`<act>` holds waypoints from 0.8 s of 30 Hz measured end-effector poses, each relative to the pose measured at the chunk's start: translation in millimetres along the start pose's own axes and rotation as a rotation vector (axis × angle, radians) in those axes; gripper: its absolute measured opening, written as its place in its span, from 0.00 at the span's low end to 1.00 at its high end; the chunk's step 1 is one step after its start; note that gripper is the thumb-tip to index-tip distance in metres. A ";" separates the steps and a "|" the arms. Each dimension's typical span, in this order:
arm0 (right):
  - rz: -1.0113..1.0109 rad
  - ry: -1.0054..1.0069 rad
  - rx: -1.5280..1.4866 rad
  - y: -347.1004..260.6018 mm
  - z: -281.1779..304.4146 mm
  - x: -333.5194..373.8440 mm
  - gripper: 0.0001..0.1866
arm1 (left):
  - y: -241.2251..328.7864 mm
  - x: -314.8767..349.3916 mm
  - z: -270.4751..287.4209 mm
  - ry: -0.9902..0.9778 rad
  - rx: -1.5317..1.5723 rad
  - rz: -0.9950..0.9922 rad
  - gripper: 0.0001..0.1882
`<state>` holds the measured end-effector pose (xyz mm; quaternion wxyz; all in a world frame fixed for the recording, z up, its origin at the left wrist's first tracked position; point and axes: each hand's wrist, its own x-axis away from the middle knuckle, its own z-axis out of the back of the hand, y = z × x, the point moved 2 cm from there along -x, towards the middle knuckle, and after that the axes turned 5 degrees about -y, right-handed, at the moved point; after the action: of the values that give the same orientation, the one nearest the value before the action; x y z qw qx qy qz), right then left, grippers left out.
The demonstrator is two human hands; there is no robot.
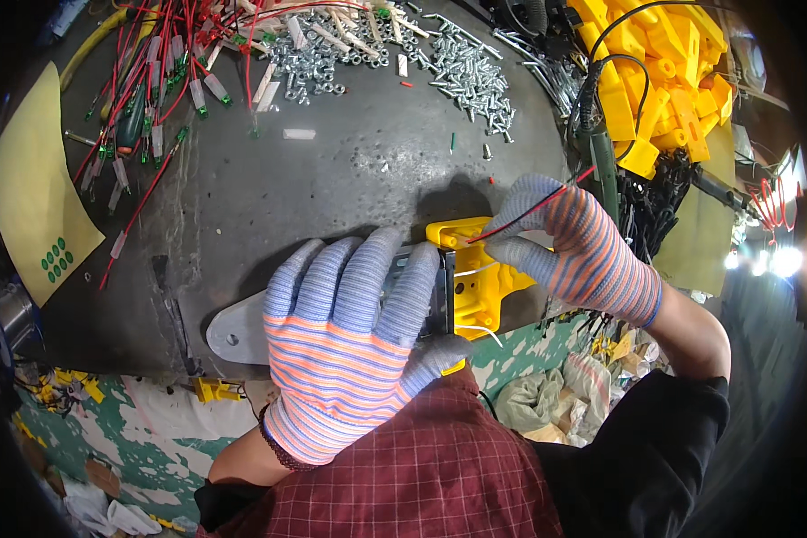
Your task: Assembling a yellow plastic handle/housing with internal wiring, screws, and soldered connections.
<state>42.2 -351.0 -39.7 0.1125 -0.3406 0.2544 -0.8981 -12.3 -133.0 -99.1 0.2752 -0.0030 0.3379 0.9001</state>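
Dark worktop crowded with loose hardware, two gloved hands at its near edge

Across the dark grey worktop (350, 179), small hardware lies scattered along the far side: a spread of nuts (309, 67), a pile of short bolts (475, 76) and, to the right of these, some longer bolts (547, 76). Red wires (152, 54) with green tips fill the far left, and a screwdriver (130, 125) lies among them. Nearer the left rim, a pale yellow sheet (36, 197) bears green dots. At the far right, yellow plastic pieces (668, 81) form a heap, with black cables (655, 197) bunched just below it.

Near the front edge sits a hollow yellow part (480, 300), beside a grey plate (238, 332) with a rounded end. Between the two stands a black edge (450, 296), touching or very near the yellow part.

The left hand (341, 350) lies over the plate, its fingers stretched out side by side and its thumb spread toward the person, near the black edge. Whether these fingers grip anything cannot be told. Over the yellow part's far corner, the right hand (583, 251) has thumb and forefinger brought together in a pinch on the red and black wire (533, 209). Short white strands (477, 271) show at the yellow part.

Below, green flooring (520, 345) with pale patches carries bags (587, 386).
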 end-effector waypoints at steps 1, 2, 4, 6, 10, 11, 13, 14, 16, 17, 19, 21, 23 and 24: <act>0.048 0.014 0.038 1.9 -0.9 -1.7 0.09 | -0.2 -0.1 0.1 0.002 0.002 0.003 0.34; 0.096 0.027 0.076 2.2 -1.0 -3.3 0.09 | -0.9 -0.6 0.1 0.003 0.005 -0.001 0.34; 0.074 -0.002 0.036 -1.8 1.6 -8.4 0.10 | -2.2 -1.5 0.4 0.002 0.008 -0.003 0.34; 0.056 -0.029 -0.005 -3.6 2.3 -10.3 0.10 | -1.4 -2.0 1.7 0.010 0.002 -0.005 0.35; 0.163 0.028 0.303 -11.8 0.4 -9.2 0.10 | 3.1 -3.1 5.4 0.046 -0.042 -0.015 0.35; 0.180 0.047 0.438 -15.0 0.2 -6.2 0.10 | 5.0 -2.0 6.1 0.030 -0.032 -0.013 0.36; 0.153 0.105 0.370 -9.9 -1.9 -0.9 0.11 | 4.4 -1.0 4.2 0.050 -0.040 -0.025 0.37; 0.129 0.130 0.296 -6.9 -2.0 2.5 0.11 | 3.7 -0.2 4.9 0.059 -0.033 -0.011 0.37; 0.183 0.278 0.364 1.2 -2.4 22.9 0.13 | 5.3 0.5 5.0 0.064 -0.045 -0.023 0.38; 0.096 0.506 0.117 15.6 -1.9 36.3 0.14 | 6.2 2.1 6.0 0.047 -0.065 -0.011 0.38; 0.007 0.789 -0.368 52.3 -15.5 67.9 0.15 | 12.6 -1.2 14.3 -0.036 -0.051 -0.016 0.39; -0.190 0.569 -0.585 54.7 -27.2 92.9 0.16 | 14.7 -11.8 21.8 -0.091 -0.047 -0.034 0.37; -0.313 0.388 -0.797 60.0 -50.7 104.0 0.17 | 13.7 -30.7 26.0 -0.248 -0.055 -0.051 0.37; -0.303 0.391 -0.805 61.1 -56.2 109.9 0.17 | 9.0 -38.7 23.1 -0.432 0.022 0.003 0.36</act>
<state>-75.3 -422.6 -47.3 -0.2108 -0.2148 0.5461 -0.7818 20.2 -143.6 -68.4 0.3397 0.1934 0.2810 0.8765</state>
